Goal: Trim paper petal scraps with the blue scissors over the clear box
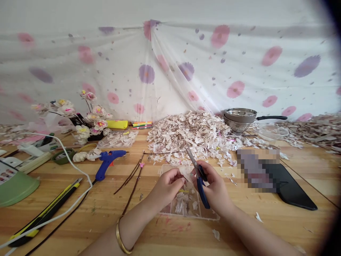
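Observation:
My right hand [214, 186] is closed round blue-handled scissors [198, 177], blades pointing up and to the left. My left hand [169, 185] pinches a small pale scrap [187, 177] next to the blades. Both hands hover over a clear plastic tray [186, 204] holding cut petal pieces. A gold bangle [121, 236] circles my left wrist. Just beyond the hands lies a big heap of white and pink petal scraps [197, 137].
A blue glue gun [108, 163] with white cord, dark wire stems [133, 179], a yellow-black utility knife [45, 213], a green bowl [14, 188], a paper flower bouquet [85, 119], steel pans [241, 119] and a black tablet [289, 186] lie on the wooden floor.

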A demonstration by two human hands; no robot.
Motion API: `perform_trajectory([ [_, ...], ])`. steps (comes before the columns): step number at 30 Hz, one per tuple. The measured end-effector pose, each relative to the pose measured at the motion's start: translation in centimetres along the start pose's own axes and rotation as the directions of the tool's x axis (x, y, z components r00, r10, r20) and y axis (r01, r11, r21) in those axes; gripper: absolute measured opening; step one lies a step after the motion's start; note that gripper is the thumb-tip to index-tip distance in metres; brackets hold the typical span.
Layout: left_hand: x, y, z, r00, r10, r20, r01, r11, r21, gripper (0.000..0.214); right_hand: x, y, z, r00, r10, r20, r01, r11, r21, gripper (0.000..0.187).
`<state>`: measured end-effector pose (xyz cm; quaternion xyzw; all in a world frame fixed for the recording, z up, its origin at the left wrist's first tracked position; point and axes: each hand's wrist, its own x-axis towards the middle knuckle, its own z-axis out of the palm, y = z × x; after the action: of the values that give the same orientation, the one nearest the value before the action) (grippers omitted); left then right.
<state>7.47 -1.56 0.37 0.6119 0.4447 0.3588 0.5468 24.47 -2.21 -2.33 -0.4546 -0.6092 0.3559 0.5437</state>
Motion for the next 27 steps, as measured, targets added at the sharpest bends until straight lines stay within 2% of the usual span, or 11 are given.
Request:
perform_trajectory([
  [3,-0.2,-0.3,-0.2,0.989,0.108,-0.1,-0.089,0.981,0.175,0.019,0.2,0.1,-0.1,1.0,0.004,-0.015,-0.004,1.0,-0.004,0.033],
  [4,-0.4,-0.4,-0.2,0.967,0.207,-0.147,-0.157,0.942,0.297,0.018,0.4,0.1,-0.1,1.0,0.006,-0.031,-0.006,1.0,-0.003,0.034],
  [6,-1.2,-0.3,0.1,0.87,0.469,-0.153,-0.319,0.771,0.551,0.019,0.9,0.1,-0.3,0.995,0.023,-0.092,-0.021,0.999,0.028,0.035],
  [9,-2.7,0.2,1.3,0.706,0.687,0.173,-0.588,0.431,0.685,0.016,1.9,0.0,-0.7,0.968,0.102,-0.229,-0.063,0.983,0.171,0.04],
  [11,-3.7,0.1,2.6,0.623,0.639,0.452,-0.733,0.274,0.622,0.011,2.4,0.0,-1.0,0.947,0.154,-0.282,-0.085,0.966,0.244,0.043],
  [14,-4.7,-0.9,4.7,0.561,0.542,0.626,-0.793,0.133,0.595,0.018,2.7,-0.2,-1.0,0.933,0.187,-0.308,-0.1,0.956,0.277,0.045],
  [16,-4.9,-2.0,5.9,0.539,0.542,0.645,-0.783,0.037,0.621,0.015,2.5,-0.3,-0.9,0.937,0.181,-0.299,-0.097,0.957,0.275,0.044],
  [19,-4.9,-3.4,7.2,0.546,0.56,0.623,-0.726,-0.055,0.685,0.007,2.1,-0.6,-0.6,0.95,0.152,-0.272,-0.077,0.961,0.267,0.043],
  [21,-4.8,-3.8,7.7,0.546,0.564,0.619,-0.705,-0.089,0.703,0.005,1.9,-0.6,-0.6,0.955,0.144,-0.259,-0.077,0.964,0.253,0.043],
  [25,-4.6,-4.2,7.9,0.477,0.594,0.648,-0.744,-0.12,0.657,0.013,1.8,-0.7,-0.7,0.955,0.165,-0.245,-0.108,0.967,0.23,0.043],
  [27,-4.4,-4.4,7.9,0.476,0.598,0.645,-0.749,-0.107,0.653,0.016,1.8,-0.7,-0.7,0.952,0.179,-0.247,-0.118,0.963,0.24,0.043],
])
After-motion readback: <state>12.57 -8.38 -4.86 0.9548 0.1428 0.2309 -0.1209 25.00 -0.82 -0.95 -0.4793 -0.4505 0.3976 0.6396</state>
